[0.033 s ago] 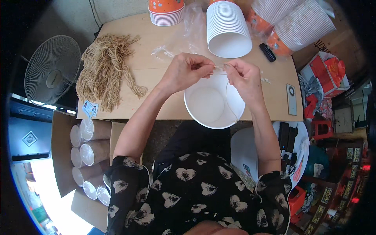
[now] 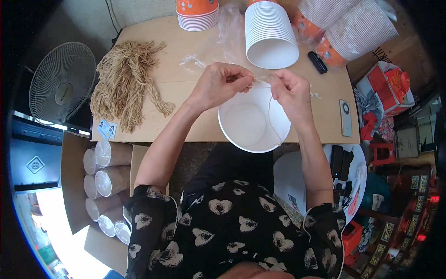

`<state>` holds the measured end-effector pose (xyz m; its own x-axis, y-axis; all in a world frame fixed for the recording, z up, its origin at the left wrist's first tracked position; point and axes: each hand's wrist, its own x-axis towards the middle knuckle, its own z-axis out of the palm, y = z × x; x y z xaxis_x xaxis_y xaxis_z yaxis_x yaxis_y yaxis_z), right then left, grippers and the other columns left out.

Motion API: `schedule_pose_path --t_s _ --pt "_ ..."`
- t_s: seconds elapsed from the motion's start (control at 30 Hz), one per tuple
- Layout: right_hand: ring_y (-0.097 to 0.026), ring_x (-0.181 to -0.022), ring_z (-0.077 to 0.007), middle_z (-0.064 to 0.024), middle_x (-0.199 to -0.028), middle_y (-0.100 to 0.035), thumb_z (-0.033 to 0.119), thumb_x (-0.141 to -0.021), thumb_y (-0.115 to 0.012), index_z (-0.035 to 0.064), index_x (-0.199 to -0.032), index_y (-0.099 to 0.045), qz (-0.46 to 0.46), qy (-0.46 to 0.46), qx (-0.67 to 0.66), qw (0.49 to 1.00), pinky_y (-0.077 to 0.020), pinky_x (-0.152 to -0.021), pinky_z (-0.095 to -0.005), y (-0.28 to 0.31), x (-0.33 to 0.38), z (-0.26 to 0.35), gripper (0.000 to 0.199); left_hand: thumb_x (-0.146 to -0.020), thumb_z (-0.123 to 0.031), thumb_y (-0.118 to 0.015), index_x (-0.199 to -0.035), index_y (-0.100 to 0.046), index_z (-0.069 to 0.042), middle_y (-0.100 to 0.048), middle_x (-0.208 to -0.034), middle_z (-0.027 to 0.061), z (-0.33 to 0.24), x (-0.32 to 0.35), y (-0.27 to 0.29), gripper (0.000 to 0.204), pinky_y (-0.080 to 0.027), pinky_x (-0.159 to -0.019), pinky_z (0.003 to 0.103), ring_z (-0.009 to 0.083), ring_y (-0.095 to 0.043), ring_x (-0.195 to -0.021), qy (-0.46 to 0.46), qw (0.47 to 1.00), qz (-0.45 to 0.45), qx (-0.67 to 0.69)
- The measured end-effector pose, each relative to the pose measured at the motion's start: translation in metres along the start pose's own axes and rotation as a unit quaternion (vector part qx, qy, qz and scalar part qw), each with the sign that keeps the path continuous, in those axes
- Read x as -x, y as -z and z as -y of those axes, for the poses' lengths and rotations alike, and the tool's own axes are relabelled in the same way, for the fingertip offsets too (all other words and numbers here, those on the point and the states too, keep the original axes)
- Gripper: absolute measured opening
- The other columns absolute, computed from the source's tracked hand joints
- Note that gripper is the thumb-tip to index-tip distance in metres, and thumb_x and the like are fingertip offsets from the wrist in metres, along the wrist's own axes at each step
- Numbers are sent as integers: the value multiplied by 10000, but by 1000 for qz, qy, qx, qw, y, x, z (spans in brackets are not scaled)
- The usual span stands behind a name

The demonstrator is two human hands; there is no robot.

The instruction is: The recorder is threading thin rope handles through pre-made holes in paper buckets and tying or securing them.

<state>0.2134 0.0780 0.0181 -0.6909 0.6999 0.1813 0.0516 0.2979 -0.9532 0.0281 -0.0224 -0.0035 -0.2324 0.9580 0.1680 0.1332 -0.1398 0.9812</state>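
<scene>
Above a white paper bucket (image 2: 230, 114) at the table's near edge, I pinch a thin pale string (image 2: 269, 111) between both hands. My left hand (image 2: 220, 86) holds one part of it between thumb and finger. A short gap to the right, my right hand (image 2: 292, 95) pinches it too. From there the string hangs in a curve inside the bucket toward its near right rim. A bundle of tan twisted strands (image 2: 127, 81) lies to the left of my hands.
Nested white buckets (image 2: 272, 37) stand behind my hands, beside a clear plastic bag (image 2: 218, 42). A black object (image 2: 317, 62) and a phone (image 2: 345, 118) lie on the right. At left are a fan (image 2: 62, 86) and a carton (image 2: 76, 204) of wrapped rolls.
My right hand has shifted slightly to the right, so the gap between my fingertips is a little wider. Nothing else has visibly moved.
</scene>
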Motion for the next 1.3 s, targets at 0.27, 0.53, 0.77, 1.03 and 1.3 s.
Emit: schedule_pose_path --t_s 0.27,0.53,0.77,1.03,1.3 --pt "-506 -577 -63 -5 -658 -588 91 -920 -679 -38 -1074 -666 -19 36 128 991 -426 -518 -252 -5 5 6 201 -937 -107 -667 -1022 -718 62 -729 -843 94 -3 -1 2 196 -583 -737 254 114 -693 -791 6 1000 6 -17" --pt "-500 -574 -57 -12 -631 -596 93 -917 -680 -23 -1007 -704 -19 64 135 989 -424 -525 -258 0 -1 4 149 -974 -104 -611 -1061 -708 61 -730 -881 104 -8 -7 5 211 -579 -779 253 113 -692 -838 -13 998 53 -42" --pt "-507 -635 -35 5 -717 -602 37 -916 -669 -38 -1000 -717 2 112 92 989 -395 -546 -207 -1 -4 13 122 -1059 -154 -464 -1200 -630 22 -701 -1067 101 -20 -19 28 280 -557 -903 267 138 -670 -1004 18 980 197 -18" --pt "-534 -668 -34 -2 -766 -650 36 -901 -689 -32 -1015 -735 22 131 69 989 -425 -568 -196 -1 -9 11 141 -1014 -150 -554 -1179 -660 -17 -695 -985 30 -33 -19 32 237 -522 -889 258 91 -634 -919 28 966 243 -86" --pt "-560 -698 -25 10 -793 -688 69 -929 -681 -24 -1049 -734 16 103 21 994 -462 -604 -187 -4 -15 4 161 -1031 -170 -536 -1227 -641 1 -694 -1028 69 -16 -17 32 280 -553 -856 250 107 -660 -927 45 982 181 22"
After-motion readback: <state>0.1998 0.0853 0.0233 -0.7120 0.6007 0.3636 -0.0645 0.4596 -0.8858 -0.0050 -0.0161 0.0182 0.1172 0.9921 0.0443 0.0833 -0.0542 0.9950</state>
